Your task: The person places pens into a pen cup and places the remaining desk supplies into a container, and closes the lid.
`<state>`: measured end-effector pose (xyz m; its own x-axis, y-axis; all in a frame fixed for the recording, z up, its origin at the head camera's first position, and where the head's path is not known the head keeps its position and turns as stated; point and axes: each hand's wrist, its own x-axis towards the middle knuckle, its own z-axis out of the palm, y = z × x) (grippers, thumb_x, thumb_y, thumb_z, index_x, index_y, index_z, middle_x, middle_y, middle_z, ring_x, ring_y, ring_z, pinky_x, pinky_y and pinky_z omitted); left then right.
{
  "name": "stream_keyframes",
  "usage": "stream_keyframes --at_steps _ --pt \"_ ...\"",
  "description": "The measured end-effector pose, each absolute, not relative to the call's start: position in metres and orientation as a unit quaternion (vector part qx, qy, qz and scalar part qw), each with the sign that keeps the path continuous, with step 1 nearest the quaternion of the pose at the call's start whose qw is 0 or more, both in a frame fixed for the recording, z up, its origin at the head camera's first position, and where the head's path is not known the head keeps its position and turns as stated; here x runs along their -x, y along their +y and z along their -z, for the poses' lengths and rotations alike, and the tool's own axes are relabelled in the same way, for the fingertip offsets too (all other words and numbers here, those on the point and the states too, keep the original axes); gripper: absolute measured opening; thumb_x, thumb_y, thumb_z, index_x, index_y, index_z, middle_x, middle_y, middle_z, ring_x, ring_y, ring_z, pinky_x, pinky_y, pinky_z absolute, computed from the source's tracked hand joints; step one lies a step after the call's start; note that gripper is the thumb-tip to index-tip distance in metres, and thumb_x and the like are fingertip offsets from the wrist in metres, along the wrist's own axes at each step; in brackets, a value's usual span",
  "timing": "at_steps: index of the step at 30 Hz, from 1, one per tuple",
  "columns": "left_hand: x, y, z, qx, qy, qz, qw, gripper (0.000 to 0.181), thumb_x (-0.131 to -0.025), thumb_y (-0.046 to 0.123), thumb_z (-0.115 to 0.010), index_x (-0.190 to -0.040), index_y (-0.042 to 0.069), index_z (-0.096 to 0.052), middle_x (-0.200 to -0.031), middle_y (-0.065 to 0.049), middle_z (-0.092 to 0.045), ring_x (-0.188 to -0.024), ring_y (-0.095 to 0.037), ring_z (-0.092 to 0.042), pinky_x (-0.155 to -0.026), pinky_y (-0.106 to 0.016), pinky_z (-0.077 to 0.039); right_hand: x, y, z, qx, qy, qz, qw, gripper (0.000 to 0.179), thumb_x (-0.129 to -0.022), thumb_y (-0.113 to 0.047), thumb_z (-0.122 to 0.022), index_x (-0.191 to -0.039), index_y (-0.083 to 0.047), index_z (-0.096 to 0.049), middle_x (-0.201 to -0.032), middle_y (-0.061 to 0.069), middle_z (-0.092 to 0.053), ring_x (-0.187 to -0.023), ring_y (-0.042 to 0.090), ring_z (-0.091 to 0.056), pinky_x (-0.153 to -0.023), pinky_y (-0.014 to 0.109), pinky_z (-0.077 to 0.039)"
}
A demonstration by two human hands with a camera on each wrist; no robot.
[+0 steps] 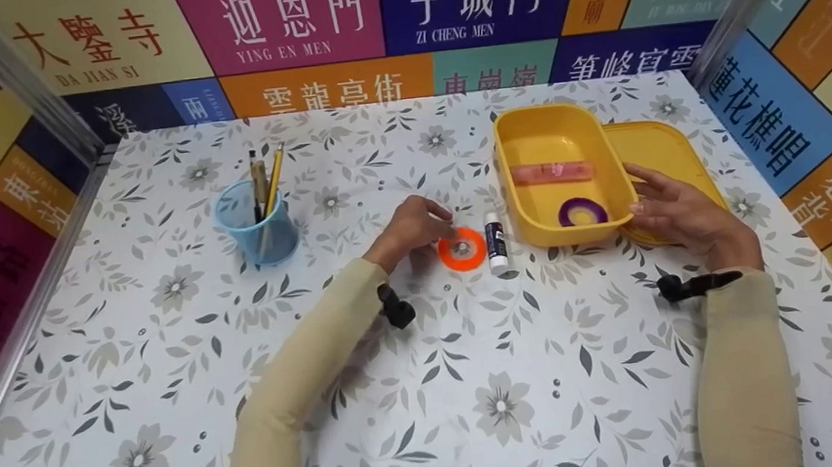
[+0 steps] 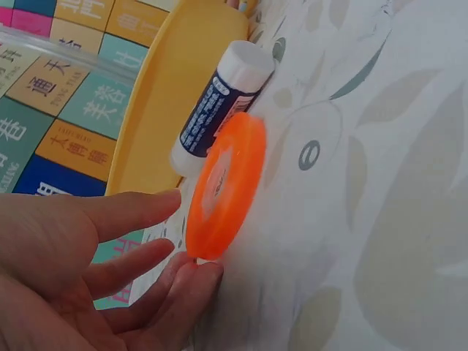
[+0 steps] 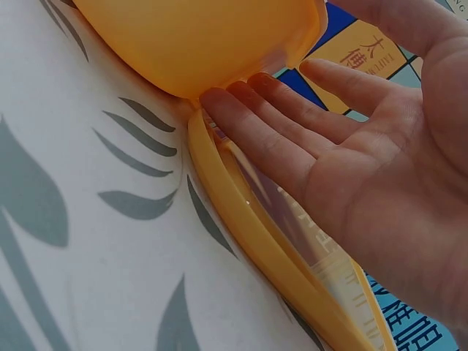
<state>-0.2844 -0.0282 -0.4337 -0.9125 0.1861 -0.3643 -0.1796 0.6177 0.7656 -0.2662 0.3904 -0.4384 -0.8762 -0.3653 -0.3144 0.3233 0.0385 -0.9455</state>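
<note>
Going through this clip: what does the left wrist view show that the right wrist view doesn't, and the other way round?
Only the left wrist view shows the left hand, the orange tape roll by its fingertips, and the white-and-navy glue stick.

Only the right wrist view shows the open palm of the right hand and the yellow lid.

Both show part of the yellow box, the leaf-patterned tabletop and the lettered wall panels.

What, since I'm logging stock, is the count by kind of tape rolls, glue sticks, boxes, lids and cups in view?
Tape rolls: 2 (orange roll, purple roll)
Glue stick: 1
Box: 1
Lid: 1
Cup: 1
Total: 6
</note>
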Motion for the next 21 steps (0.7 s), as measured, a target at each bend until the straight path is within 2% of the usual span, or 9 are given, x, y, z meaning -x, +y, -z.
stream_keyframes --at_steps 5,9,12,21 --pt "0.280 -0.020 0.436 -0.016 0.896 -0.403 0.188 0.035 -0.079 0.014 -0.083 -0.112 0.007 -0.074 -0.111 -0.006 -0.071 -0.078 -0.015 -0.058 -0.067 -0.020 -0.049 0.267 0.391 0.440 0.034 0.667 0.702 0.249 0.068 -0.102 -0.003 -0.051 -0.159 -0.032 -0.026 -0.166 0.008 -0.025 -0.125 0.014 -0.063 -0.103 0.028 -0.051" --pt "0.278 -0.017 0.437 -0.031 0.911 -0.378 0.164 0.037 -0.076 0.014 -0.086 -0.110 0.006 -0.075 -0.113 -0.006 -0.072 -0.091 -0.018 -0.059 -0.077 -0.022 -0.051 0.266 0.392 0.441 0.035 0.665 0.705 0.244 0.069 -0.101 -0.002 -0.053 -0.159 -0.030 -0.027 -0.164 0.006 -0.030 -0.122 0.014 -0.064 -0.100 0.027 -0.054" --pt "0.277 -0.016 0.438 -0.034 0.915 -0.371 0.153 0.037 -0.074 0.012 -0.087 -0.109 0.006 -0.075 -0.112 -0.006 -0.073 -0.095 -0.020 -0.060 -0.081 -0.025 -0.053 0.266 0.392 0.441 0.030 0.667 0.704 0.243 0.070 -0.101 -0.003 -0.054 -0.159 -0.030 -0.027 -0.163 0.006 -0.031 -0.121 0.015 -0.065 -0.099 0.026 -0.055" --pt "0.276 -0.017 0.436 -0.030 0.918 -0.364 0.153 0.028 -0.075 0.013 -0.085 -0.101 0.006 -0.077 -0.099 -0.007 -0.074 -0.079 -0.017 -0.059 -0.066 -0.021 -0.048 0.267 0.392 0.439 0.015 0.672 0.698 0.245 0.070 -0.101 -0.003 -0.055 -0.158 -0.033 -0.029 -0.164 0.004 -0.030 -0.123 0.013 -0.064 -0.102 0.028 -0.052"
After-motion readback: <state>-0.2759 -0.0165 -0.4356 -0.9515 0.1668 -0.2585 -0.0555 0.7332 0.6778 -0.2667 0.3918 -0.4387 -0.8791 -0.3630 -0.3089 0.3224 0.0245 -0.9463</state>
